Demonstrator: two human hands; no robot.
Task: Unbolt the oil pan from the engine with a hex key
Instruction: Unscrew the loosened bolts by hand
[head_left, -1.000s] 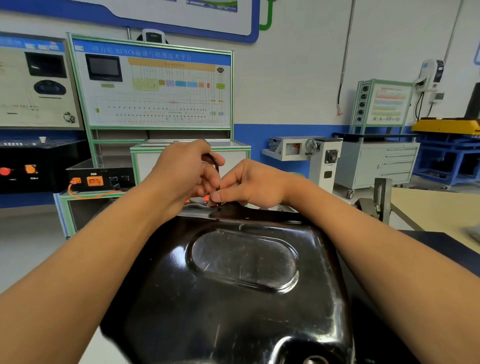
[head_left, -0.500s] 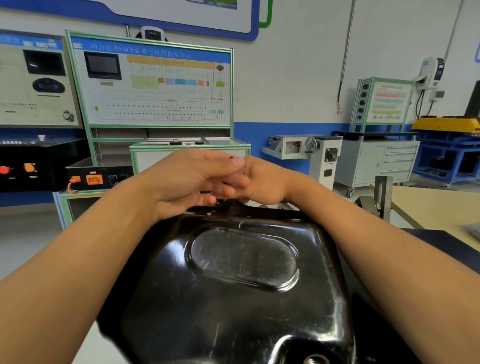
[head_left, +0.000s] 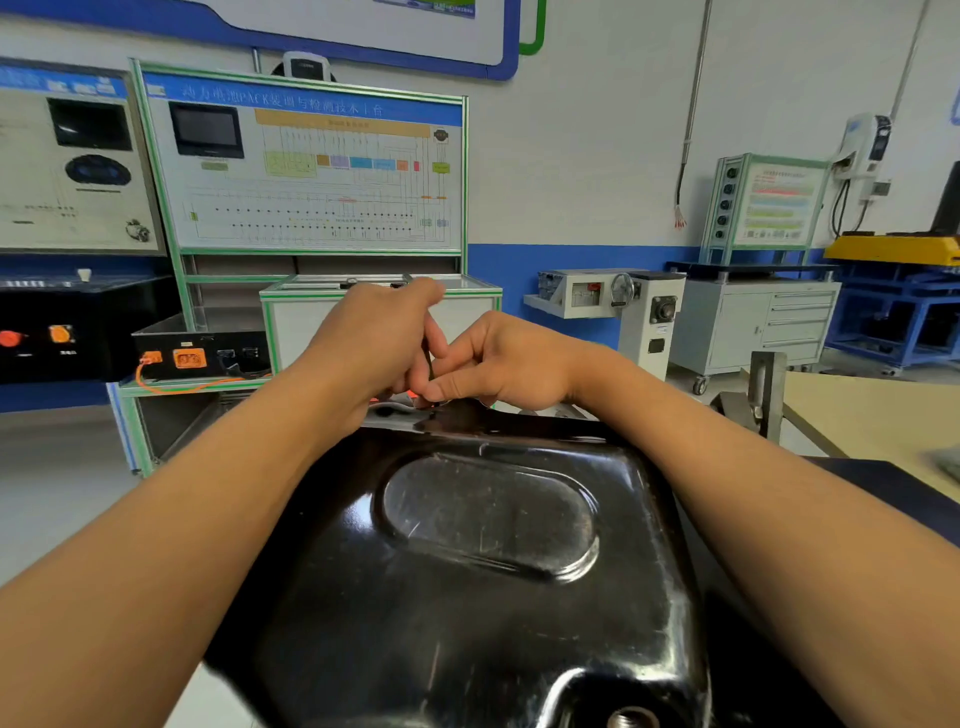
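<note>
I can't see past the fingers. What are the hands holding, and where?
A hex key: the left hand grips its upper end, the right hand pinches the shaft lower down.

Room is open above the glossy black steel oil pan (head_left: 493, 571), between the forearms — but its far flange is crowded by the left hand (head_left: 374, 348) and right hand (head_left: 498, 364), both gripping a thin dark hex key (head_left: 430, 364). A grey upright metal bracket (head_left: 766, 395) stands to the right.

Two hands (head_left: 371, 345) (head_left: 501, 361), one hex key (head_left: 429, 364), one pan (head_left: 483, 571)
</note>
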